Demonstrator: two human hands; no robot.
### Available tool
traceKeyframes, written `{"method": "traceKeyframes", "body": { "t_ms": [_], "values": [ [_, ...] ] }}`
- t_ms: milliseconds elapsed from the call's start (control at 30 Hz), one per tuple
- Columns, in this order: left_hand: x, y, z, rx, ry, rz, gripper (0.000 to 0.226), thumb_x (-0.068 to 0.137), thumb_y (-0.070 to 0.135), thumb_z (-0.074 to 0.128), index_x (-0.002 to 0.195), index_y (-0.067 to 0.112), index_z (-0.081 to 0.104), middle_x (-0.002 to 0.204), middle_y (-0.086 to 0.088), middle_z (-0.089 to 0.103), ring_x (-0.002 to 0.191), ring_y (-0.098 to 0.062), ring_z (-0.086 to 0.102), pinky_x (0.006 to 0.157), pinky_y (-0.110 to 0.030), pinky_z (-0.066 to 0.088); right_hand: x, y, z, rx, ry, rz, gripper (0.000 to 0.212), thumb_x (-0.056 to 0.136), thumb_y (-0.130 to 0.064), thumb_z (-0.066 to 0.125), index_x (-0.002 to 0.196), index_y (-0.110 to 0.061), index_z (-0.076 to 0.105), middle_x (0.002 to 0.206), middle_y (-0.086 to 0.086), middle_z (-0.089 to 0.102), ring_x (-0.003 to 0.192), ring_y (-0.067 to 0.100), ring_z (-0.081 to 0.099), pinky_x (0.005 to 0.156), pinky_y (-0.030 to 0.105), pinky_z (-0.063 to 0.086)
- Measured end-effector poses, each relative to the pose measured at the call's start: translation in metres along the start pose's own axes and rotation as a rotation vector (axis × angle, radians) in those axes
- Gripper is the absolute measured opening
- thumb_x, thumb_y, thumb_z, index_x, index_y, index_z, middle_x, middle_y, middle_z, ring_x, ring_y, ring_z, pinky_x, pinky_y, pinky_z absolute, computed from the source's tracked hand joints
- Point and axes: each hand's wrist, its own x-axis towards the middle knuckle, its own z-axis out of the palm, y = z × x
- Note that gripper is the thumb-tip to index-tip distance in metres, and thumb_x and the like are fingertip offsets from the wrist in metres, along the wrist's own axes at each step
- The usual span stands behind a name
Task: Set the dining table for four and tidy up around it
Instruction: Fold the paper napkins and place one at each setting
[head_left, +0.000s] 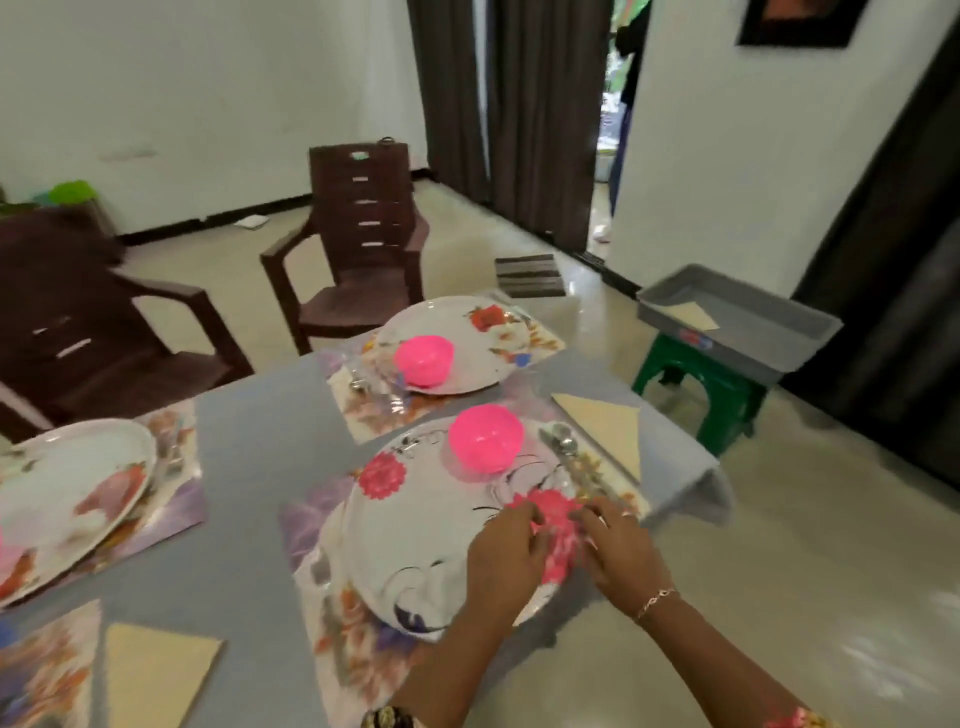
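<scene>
One folded napkin lay nearest us, at the near left of the table. Just beyond it, two hands met over the near right rim of the near plate, the thing being handled. This plate lay on a floral placemat along the table's right side. We saw the left hand lying across the plate's face and the right hand at its outer edge. Their fingertips were close together over a printed pink flower. Because of blur, we could not tell whether either hand pinched the rim or merely rested on it.

We judged the plate stiff, light and glossy, so likely to slide on the smooth mat rather than tip. The best hold seemed to be the rim at opposite sides, thumbs above and fingers beneath. A pink bowl sat on the plate's far side, so we reckoned any shift should be level and slow, lest the bowl skate.

Just right of the plate lay cutlery, with a second napkin beside it. A left plate sat across the table. Farther off, a far plate carried a second bowl. Beyond the table stood a brown chair and, to its left, a second chair. To the right, a grey tray rested on a green stool.
</scene>
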Motion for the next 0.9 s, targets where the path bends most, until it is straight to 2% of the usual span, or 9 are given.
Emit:
{"method": "traceKeyframes", "body": {
  "t_ms": [100, 200, 300, 367, 467, 633, 733, 833, 900],
  "values": [
    [0.040, 0.058, 0.046, -0.075, -0.053, 0.029, 0.016, 0.094, 0.028, 0.050, 0.101, 0.017, 0.060, 0.082, 0.006, 0.055, 0.079, -0.013, 0.054, 0.061, -0.019, 0.027, -0.008, 0.070, -0.031, -0.041, -0.009, 0.054, 0.029, 0.067, -0.025, 0.047, 0.093, -0.026, 0.060, 0.085, -0.006, 0.062, 0.073, 0.010, 0.059, 0.056, 0.018, 0.047],
    [0.074, 0.107, 0.093, -0.075, -0.097, 0.038, 0.018, 0.093, 0.030, 0.051, 0.100, 0.016, 0.059, 0.083, 0.008, 0.050, 0.083, -0.014, 0.055, 0.066, -0.022, 0.032, -0.018, 0.139, -0.056, -0.101, -0.002, 0.112, 0.028, 0.065, -0.023, 0.051, 0.089, -0.025, 0.064, 0.084, -0.007, 0.063, 0.069, 0.010, 0.063, 0.058, 0.016, 0.048],
    [0.104, 0.145, 0.133, -0.082, -0.145, 0.030, 0.019, 0.093, 0.035, 0.050, 0.098, 0.019, 0.059, 0.083, 0.008, 0.055, 0.086, -0.015, 0.059, 0.066, -0.023, 0.034, -0.023, 0.201, -0.080, -0.142, -0.015, 0.149, 0.029, 0.064, -0.022, 0.046, 0.088, -0.024, 0.063, 0.083, -0.006, 0.062, 0.068, 0.014, 0.062, 0.058, 0.016, 0.048],
    [0.123, 0.165, 0.153, -0.091, -0.194, 0.026, 0.021, 0.094, 0.040, 0.049, 0.095, 0.020, 0.058, 0.081, 0.007, 0.058, 0.083, -0.013, 0.059, 0.064, -0.020, 0.032, -0.022, 0.235, -0.094, -0.139, -0.025, 0.184, 0.027, 0.060, -0.018, 0.059, 0.086, -0.023, 0.065, 0.081, -0.005, 0.062, 0.065, 0.014, 0.063, 0.055, 0.017, 0.049],
    [0.160, 0.187, 0.180, -0.121, -0.216, 0.000, 0.021, 0.092, 0.044, 0.050, 0.084, 0.026, 0.051, 0.067, 0.009, 0.050, 0.074, -0.011, 0.054, 0.063, -0.020, 0.032, -0.013, 0.282, -0.108, -0.132, -0.086, 0.248, 0.042, 0.047, -0.017, 0.081, 0.086, -0.025, 0.066, 0.081, -0.007, 0.062, 0.063, 0.011, 0.062, 0.053, 0.017, 0.048],
    [0.242, 0.219, 0.227, -0.146, -0.201, -0.046, 0.022, 0.093, 0.045, 0.048, 0.082, 0.026, 0.048, 0.068, 0.009, 0.050, 0.071, -0.011, 0.051, 0.061, -0.022, 0.034, 0.021, 0.371, -0.109, -0.116, -0.125, 0.227, 0.053, 0.045, -0.020, 0.084, 0.089, -0.030, 0.057, 0.080, -0.010, 0.060, 0.062, 0.009, 0.060, 0.051, 0.018, 0.049],
    [0.301, 0.241, 0.255, -0.176, -0.227, -0.069, 0.020, 0.094, 0.042, 0.048, 0.080, 0.029, 0.046, 0.068, 0.012, 0.048, 0.072, -0.010, 0.051, 0.064, -0.023, 0.037, 0.056, 0.430, -0.111, -0.137, -0.175, 0.203, 0.050, 0.046, -0.026, 0.081, 0.088, -0.033, 0.055, 0.079, -0.013, 0.057, 0.062, 0.006, 0.058, 0.052, 0.014, 0.046],
    [0.368, 0.261, 0.274, -0.204, -0.269, -0.111, 0.017, 0.095, 0.039, 0.047, 0.084, 0.026, 0.047, 0.076, 0.012, 0.051, 0.074, -0.007, 0.050, 0.057, -0.013, 0.035, 0.097, 0.485, -0.119, -0.180, -0.255, 0.225, 0.047, 0.040, -0.031, 0.084, 0.080, -0.035, 0.060, 0.075, -0.016, 0.055, 0.061, 0.004, 0.057, 0.052, 0.010, 0.044],
    [0.410, 0.270, 0.282, -0.218, -0.288, -0.132, 0.020, 0.096, 0.038, 0.046, 0.079, 0.029, 0.044, 0.074, 0.015, 0.049, 0.071, -0.003, 0.048, 0.054, -0.008, 0.031, 0.124, 0.522, -0.121, -0.223, -0.297, 0.234, 0.046, 0.038, -0.032, 0.085, 0.078, -0.036, 0.061, 0.073, -0.015, 0.055, 0.059, 0.004, 0.057, 0.051, 0.009, 0.043]
  ]
}}
